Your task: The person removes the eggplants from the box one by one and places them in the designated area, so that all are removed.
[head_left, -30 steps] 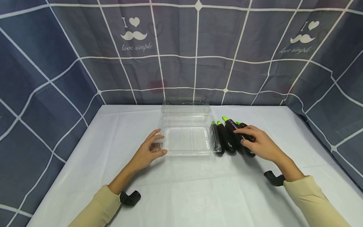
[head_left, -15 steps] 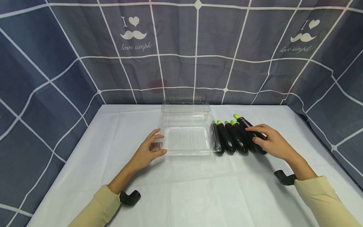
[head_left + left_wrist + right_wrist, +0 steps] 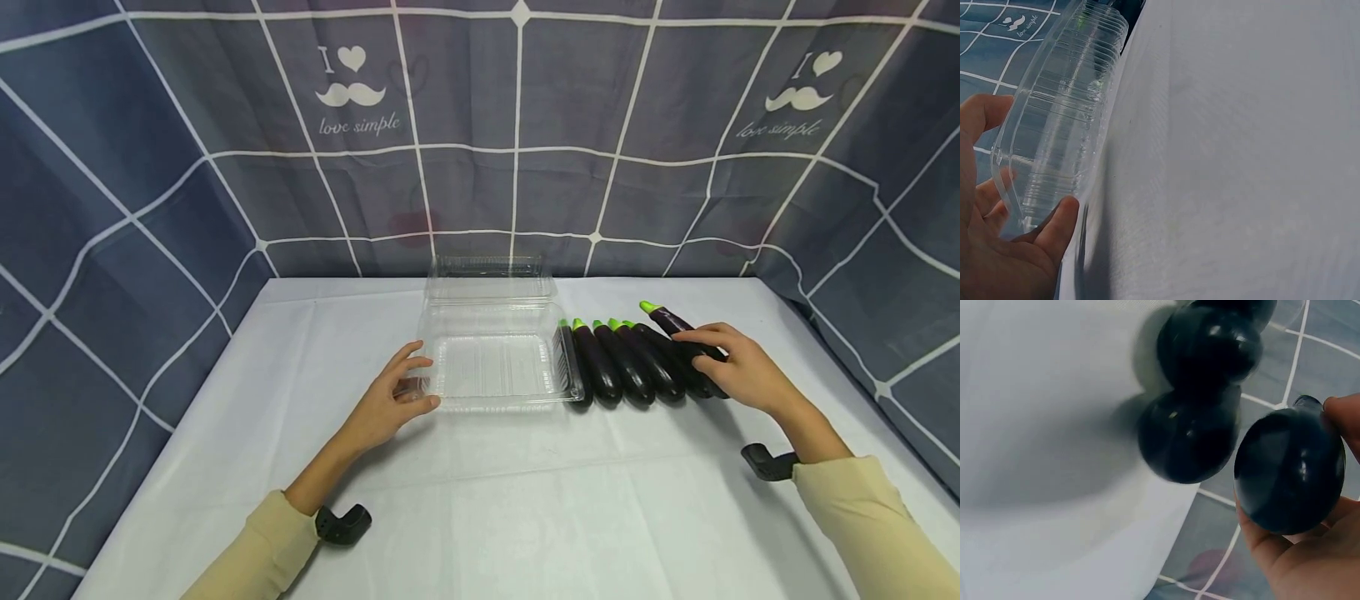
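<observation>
My right hand (image 3: 738,367) grips a dark purple eggplant (image 3: 667,318) with a bright green stem end, thumb and fingers on either side of it. In the right wrist view the round end of this eggplant (image 3: 1288,472) stands apart from the nearest one in the row. That row of several eggplants (image 3: 630,367) lies side by side, green ends away from me. My left hand (image 3: 386,400) holds the left side of a clear plastic container (image 3: 495,367). In the left wrist view the thumb lies at the container's wall (image 3: 1054,125), the other fingers round its corner.
The container's hinged lid (image 3: 491,279) stands open at the back, near the grey checked cloth wall (image 3: 465,192). The leftmost eggplant lies right at the container's right side. A white cloth (image 3: 480,508) covers the table.
My right hand has moved right with the held eggplant, away from the container. More of the row's eggplants now show, side by side. The left hand and the container have stayed in place.
</observation>
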A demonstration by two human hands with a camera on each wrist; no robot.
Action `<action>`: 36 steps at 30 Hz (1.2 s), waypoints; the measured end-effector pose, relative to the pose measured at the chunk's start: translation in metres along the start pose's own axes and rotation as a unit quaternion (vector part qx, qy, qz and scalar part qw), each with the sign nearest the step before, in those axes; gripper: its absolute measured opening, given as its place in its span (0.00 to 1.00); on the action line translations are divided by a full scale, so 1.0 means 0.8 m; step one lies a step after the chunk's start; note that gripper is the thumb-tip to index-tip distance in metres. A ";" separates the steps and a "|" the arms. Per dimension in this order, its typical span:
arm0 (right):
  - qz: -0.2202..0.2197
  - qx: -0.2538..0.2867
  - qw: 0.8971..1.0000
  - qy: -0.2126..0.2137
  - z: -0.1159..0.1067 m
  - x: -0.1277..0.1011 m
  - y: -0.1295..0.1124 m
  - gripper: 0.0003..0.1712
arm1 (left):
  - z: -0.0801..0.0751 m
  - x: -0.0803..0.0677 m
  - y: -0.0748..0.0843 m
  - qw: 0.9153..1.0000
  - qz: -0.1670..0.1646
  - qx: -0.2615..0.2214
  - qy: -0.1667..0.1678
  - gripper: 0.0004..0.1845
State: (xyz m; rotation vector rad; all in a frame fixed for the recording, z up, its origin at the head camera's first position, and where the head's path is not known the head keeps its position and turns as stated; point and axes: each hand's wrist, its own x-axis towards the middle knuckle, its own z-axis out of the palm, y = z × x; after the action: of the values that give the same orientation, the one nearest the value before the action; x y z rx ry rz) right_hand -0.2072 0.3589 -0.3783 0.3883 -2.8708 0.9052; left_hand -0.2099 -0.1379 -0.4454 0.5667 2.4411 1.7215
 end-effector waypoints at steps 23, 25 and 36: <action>0.038 -0.027 0.998 -0.035 -0.009 0.024 0.041 0.23 | 0.002 0.002 -0.003 1.000 -0.001 0.002 0.000 0.31; 0.044 -0.023 0.998 -0.042 -0.009 0.027 0.043 0.23 | 0.002 0.002 -0.004 1.000 0.000 0.004 0.001 0.31; 0.054 -0.014 0.995 -0.085 -0.003 0.034 0.058 0.24 | 0.000 0.002 -0.003 1.000 0.000 0.001 0.002 0.31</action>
State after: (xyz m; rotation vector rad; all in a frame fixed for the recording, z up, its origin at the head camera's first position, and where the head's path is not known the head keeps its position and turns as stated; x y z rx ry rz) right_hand -0.2457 0.3911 -0.3970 0.3265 -3.0836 0.8863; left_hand -0.2115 -0.1377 -0.4473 0.5655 2.4460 1.7208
